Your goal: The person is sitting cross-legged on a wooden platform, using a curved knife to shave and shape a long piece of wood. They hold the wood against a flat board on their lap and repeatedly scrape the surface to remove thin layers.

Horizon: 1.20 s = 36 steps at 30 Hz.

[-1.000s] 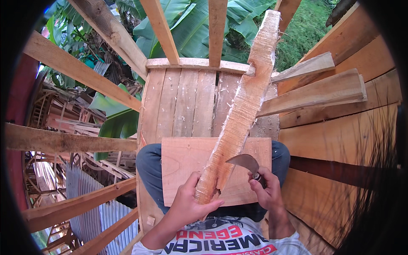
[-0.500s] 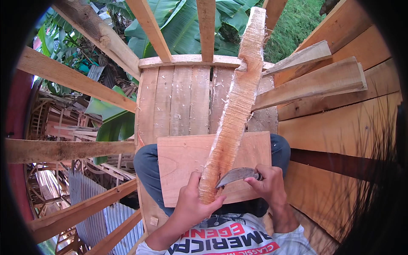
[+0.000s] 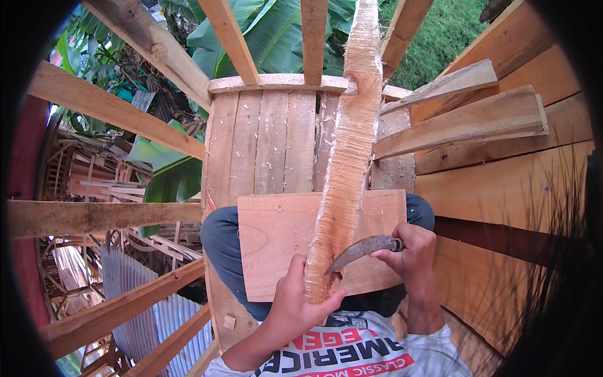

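Note:
A long rough plank (image 3: 342,169) with pale, ragged edges slants up and away from me, its near end low in front of my body. My left hand (image 3: 296,303) is closed around that near end, thumb on one side and fingers on the other. In my right hand (image 3: 409,252) is the handle of a knife with a curved blade (image 3: 364,249). The blade's tip touches the plank near a dark notch at its right edge, just above my left thumb. Beneath the plank, a flat square board (image 3: 270,251) lies across my crossed legs.
I sit on a slatted wooden floor (image 3: 270,141) scattered with shavings. Wooden posts and rails (image 3: 107,217) surround it at the left and far side. Loose offcut boards (image 3: 465,122) lean at the right by a plank wall (image 3: 502,195). Banana leaves and corrugated sheets show outside.
The plank has tilted more upright, its far end passing beyond the top of the view. My right hand and knife have moved slightly right and up, and the blade now angles more steeply.

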Each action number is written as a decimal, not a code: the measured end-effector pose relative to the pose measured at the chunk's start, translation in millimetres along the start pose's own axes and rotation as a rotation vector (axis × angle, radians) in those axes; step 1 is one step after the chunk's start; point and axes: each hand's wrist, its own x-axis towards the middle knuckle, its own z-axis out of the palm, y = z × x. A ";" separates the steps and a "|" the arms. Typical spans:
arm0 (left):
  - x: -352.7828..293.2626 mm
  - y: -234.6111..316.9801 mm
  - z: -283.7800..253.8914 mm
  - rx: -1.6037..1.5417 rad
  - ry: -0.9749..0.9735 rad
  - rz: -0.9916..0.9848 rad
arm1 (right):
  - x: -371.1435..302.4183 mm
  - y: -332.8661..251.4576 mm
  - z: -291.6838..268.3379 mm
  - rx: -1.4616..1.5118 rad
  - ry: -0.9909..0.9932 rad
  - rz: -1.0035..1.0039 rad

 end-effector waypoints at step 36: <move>15.6 -47.0 18.3 -0.837 -0.546 -0.272 | -10.7 -9.7 -6.9 0.462 -0.199 0.267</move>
